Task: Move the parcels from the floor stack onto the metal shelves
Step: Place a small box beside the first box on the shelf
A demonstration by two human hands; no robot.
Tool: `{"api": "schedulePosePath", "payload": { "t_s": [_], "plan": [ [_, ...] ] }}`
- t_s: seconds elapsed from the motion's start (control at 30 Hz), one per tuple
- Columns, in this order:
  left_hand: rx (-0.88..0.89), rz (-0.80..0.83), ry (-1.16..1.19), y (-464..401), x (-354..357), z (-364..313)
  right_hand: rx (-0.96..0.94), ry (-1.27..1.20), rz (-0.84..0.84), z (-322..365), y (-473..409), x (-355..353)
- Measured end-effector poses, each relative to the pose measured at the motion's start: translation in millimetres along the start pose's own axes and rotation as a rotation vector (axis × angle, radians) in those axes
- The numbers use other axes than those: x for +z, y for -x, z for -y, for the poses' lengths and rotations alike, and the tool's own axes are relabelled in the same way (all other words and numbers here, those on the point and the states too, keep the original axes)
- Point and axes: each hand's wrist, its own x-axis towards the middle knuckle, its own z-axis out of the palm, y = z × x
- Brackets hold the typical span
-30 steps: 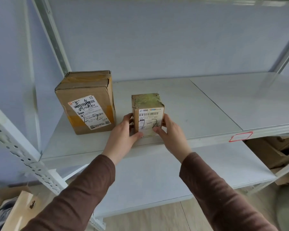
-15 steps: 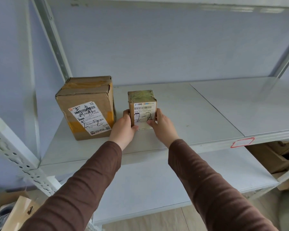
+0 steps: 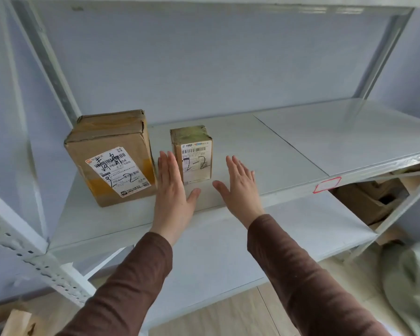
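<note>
Both hands have let go of the small parcel (image 3: 194,155): the left hand (image 3: 172,190) and right hand (image 3: 238,183) hover spread and empty before it. Grey metal shelf (image 3: 301,139), pale blue wall. Two parcels stand upright, labels facing forward; the large parcel (image 3: 112,156) just left.

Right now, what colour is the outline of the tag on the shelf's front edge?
Red, around a pale blank tag, seen in the head view.
</note>
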Motion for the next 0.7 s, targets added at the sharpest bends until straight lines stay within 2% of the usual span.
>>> {"api": "schedulePosePath", "payload": {
  "t_s": [0.13, 0.4, 0.53, 0.7],
  "plan": [
    [0.259, -0.003, -0.133, 15.4, 0.2, -19.9, 0.066, 0.116, -0.13, -4.4, 45.3, -15.9],
    [0.538, 0.329, -0.22, 76.3, 36.1, -90.1, 0.367, 0.384, -0.286, -24.3, 181.1, -55.1],
    [0.691, 0.465, -0.192, 131.5, 52.5, -151.6, 0.567, 0.452, -0.363, -43.2, 266.5, -87.1],
    [0.934, 0.603, -0.051, 219.4, 57.9, -230.0, 0.814, 0.504, -0.478, -56.4, 387.2, -122.1]
  ]
}}
